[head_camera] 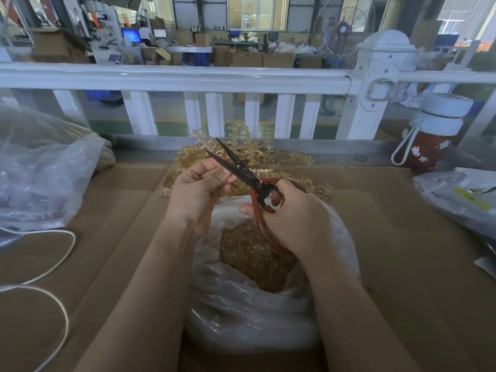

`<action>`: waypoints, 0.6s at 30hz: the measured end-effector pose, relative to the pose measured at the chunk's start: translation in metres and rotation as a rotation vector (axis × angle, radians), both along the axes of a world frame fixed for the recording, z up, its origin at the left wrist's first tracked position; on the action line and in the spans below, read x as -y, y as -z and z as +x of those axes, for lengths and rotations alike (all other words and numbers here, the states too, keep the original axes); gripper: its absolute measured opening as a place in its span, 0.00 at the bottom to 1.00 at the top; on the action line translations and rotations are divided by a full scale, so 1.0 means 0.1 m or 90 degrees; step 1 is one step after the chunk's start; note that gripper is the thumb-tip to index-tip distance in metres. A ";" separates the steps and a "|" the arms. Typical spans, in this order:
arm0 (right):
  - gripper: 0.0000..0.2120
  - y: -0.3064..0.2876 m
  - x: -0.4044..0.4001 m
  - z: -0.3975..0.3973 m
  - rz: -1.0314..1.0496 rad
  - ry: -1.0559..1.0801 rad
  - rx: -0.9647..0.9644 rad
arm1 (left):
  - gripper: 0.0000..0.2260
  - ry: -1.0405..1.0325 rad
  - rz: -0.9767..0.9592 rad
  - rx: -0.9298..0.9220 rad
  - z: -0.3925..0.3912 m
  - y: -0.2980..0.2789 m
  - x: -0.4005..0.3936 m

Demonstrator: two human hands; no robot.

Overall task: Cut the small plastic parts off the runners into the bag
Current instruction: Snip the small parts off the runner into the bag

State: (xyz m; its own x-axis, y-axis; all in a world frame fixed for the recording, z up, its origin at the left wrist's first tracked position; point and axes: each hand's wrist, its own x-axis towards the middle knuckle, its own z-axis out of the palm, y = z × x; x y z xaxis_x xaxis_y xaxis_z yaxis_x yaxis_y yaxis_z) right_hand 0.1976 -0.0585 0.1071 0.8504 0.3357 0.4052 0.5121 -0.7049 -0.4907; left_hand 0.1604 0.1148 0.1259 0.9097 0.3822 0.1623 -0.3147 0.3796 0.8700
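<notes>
At frame centre the left hand (200,193) pinches one thin amber runner (214,169); the right hand (292,213) grips one pair of red-handled scissors (243,173), blades parted. The runner looks light, springy and brittle: best held near the cut. One open bag (268,312) of parts sits below; uncounted runners (268,159) lie piled behind.

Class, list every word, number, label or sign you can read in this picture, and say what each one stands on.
None can be read.
Yellow label on the plastic bag at right: too blurred.
Red signs on the far wall: too small.
Bottle: star and flower stickers only, no words.
</notes>
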 end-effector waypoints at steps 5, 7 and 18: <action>0.28 0.06 -0.04 0.02 0.037 0.001 0.031 | 0.05 0.026 -0.004 -0.016 -0.01 -0.01 -0.03; 0.27 0.06 -0.04 0.02 0.049 0.001 0.048 | 0.03 0.042 -0.004 -0.025 -0.02 -0.01 -0.04; 0.31 0.09 -0.03 0.08 0.025 -0.004 0.045 | 0.04 0.120 0.028 -0.062 -0.02 0.03 -0.05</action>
State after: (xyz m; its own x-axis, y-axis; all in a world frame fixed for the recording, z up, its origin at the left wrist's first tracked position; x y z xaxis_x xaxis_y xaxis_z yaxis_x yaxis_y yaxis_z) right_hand 0.2054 -0.0553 0.0978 0.8167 0.3239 0.4776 0.5514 -0.6825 -0.4798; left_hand 0.1582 0.1193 0.1230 0.9767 0.1984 0.0824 -0.1550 0.3853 0.9097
